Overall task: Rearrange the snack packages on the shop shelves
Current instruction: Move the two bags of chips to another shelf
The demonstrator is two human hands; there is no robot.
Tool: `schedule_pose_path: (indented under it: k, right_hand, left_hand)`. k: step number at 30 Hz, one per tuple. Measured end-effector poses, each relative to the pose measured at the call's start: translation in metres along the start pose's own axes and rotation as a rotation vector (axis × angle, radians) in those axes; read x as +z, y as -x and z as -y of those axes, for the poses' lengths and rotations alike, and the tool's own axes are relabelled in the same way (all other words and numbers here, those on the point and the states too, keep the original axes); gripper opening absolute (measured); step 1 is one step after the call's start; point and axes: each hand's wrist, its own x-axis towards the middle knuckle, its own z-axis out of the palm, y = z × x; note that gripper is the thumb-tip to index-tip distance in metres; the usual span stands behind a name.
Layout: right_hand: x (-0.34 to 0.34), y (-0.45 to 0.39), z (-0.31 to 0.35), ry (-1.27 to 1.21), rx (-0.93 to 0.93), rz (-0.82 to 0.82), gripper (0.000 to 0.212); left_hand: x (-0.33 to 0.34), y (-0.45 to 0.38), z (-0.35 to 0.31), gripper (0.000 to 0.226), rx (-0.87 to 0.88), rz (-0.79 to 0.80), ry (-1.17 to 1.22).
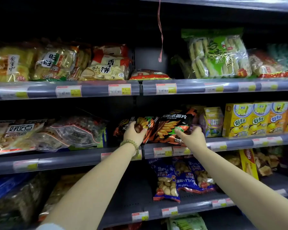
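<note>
While both arms are reaching to the middle shelf (90, 159), the left hand (134, 132) is gripping one black-and-orange crisp bag (140, 125) and the right hand (194, 136) (fingers curled) is clutching the neighbouring crisp packet (175, 125), left of yellow boxes (256, 120).

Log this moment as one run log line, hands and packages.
left hand: grips left chip bag | right hand: on black chip bag | site: middle shelf | step: rearranging
</note>
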Motion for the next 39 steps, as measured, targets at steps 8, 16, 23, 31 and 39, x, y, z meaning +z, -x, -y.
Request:
schedule_pose_path:
  k: [8, 16, 23, 31, 39]
  right_hand:
    - [0.007, -0.008, -0.009, -0.031, 0.005, 0.041, 0.079]
    - [0.005, -0.004, -0.016, -0.142, -0.084, -0.020, 0.066]
    - [-0.019, 0.006, -0.022, -0.330, -0.126, 0.002, 0.050]
    - [-0.049, 0.030, -0.048, -0.343, -0.119, 0.154, 0.045]
    - [-0.037, 0.043, -0.059, -0.273, -0.107, 0.261, 0.057]
  left_hand:
    - [0.012, -0.005, 0.013, 0.074, 0.046, -0.045, -0.094]
    - [0.001, 0.008, 0.010, 0.049, 0.123, -0.164, 0.003]
    - [-0.044, 0.023, -0.005, 0.045, 0.214, -0.163, 0.089]
    - [-0.087, 0.070, 0.028, 0.045, 0.294, 0.115, 0.096]
    - [-0.063, 0.072, 0.034, 0.015, 0.090, -0.105, 0.208]
